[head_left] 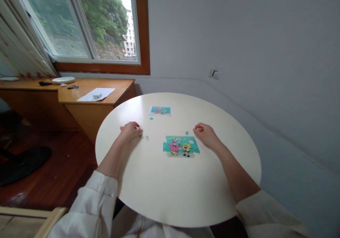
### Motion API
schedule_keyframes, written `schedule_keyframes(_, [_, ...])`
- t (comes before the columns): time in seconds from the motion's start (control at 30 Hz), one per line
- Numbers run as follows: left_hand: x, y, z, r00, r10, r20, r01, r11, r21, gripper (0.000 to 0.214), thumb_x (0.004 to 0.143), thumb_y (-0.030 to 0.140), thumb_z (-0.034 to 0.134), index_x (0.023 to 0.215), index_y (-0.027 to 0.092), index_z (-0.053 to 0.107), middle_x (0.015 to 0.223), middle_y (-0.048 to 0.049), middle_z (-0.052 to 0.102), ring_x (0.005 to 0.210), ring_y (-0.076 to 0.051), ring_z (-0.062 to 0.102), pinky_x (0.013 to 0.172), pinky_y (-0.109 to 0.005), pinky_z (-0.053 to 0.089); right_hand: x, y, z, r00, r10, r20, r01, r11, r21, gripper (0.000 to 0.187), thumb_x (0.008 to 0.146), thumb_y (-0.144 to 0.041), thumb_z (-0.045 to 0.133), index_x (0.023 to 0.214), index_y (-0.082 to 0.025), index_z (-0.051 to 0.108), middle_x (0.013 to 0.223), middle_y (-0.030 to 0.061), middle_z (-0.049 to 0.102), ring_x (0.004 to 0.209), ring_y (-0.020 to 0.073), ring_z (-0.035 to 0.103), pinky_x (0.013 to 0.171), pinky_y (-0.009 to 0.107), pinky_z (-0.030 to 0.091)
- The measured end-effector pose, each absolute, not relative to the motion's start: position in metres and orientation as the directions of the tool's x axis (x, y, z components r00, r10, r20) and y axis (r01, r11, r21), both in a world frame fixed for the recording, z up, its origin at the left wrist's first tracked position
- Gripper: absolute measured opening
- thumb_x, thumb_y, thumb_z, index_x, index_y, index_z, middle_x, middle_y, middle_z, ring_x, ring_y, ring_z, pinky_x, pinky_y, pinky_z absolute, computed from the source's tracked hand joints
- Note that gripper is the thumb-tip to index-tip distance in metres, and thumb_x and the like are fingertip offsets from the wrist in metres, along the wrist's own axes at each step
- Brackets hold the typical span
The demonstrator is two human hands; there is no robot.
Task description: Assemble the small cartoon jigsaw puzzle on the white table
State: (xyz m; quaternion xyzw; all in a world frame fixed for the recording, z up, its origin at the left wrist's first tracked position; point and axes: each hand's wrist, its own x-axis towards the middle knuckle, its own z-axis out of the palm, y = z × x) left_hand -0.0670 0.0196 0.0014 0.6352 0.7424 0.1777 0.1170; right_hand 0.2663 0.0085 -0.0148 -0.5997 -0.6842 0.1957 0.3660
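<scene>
A mostly assembled cartoon jigsaw puzzle (180,146) lies flat on the white round table (170,188), with gaps inside and along its edges. My left hand (130,130) rests at the table's left, fingers curled and pinched beside a loose puzzle piece (140,136); whatever is at its fingertips is too small to make out. Another loose piece (147,137) lies just right of it. Above the puzzle's upper right corner, my right hand (205,133) has its fingers curled together, their contents hidden. A small teal piece (187,133) sits left of those fingertips, apart from them.
Farther back lies a reference picture card (160,111) of the same cartoon, with a single piece (151,118) in front of it. A wooden desk (122,87) at the left bears a paper sheet (106,93) and a white plate (63,79). A wall stands behind the table.
</scene>
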Motion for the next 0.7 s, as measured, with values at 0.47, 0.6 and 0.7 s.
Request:
schedule_keyframes(0.47, [-0.063, 0.027, -0.004, -0.063, 0.998, 0.007, 0.916, 0.055, 0.398, 0.016, 0.065, 0.024, 0.057, 0.081, 0.020, 0.059, 0.088, -0.0018, 0.064, 0.082, -0.019, 0.058, 0.072, -0.029, 0.037, 0.266, 0.008, -0.014, -0.021, 0.966, 0.260, 0.673, 0.206, -0.711, 0.012, 0.066, -0.029, 0.049, 0.068, -0.018, 0.053, 0.049, -0.0050, 0.044, 0.046, 0.0088, 0.038, 0.046, 0.021, 0.027])
schedule_keyframes(0.6, [-0.064, 0.031, -0.011, -0.029, 0.998, 0.050, 0.884, 0.002, 0.468, 0.012, 0.065, 0.019, 0.054, 0.077, 0.019, 0.058, 0.079, -0.0016, 0.064, 0.072, -0.017, 0.058, 0.063, -0.026, 0.039, 0.265, 0.007, -0.013, -0.018, 0.967, 0.253, 0.669, 0.200, -0.716, 0.012, 0.066, -0.029, 0.049, 0.068, -0.018, 0.053, 0.048, -0.0053, 0.043, 0.046, 0.0086, 0.038, 0.045, 0.021, 0.027])
schedule_keyframes(0.7, [-0.059, 0.032, -0.013, 0.002, 0.996, 0.095, 0.781, -0.061, 0.622, 0.006, 0.064, 0.020, 0.054, 0.070, 0.017, 0.055, 0.065, -0.0014, 0.061, 0.062, -0.015, 0.055, 0.055, -0.024, 0.038, 0.265, 0.007, -0.013, -0.021, 0.967, 0.255, 0.662, 0.204, -0.721, 0.012, 0.066, -0.029, 0.049, 0.068, -0.017, 0.053, 0.048, -0.0054, 0.043, 0.046, 0.0084, 0.037, 0.045, 0.021, 0.027])
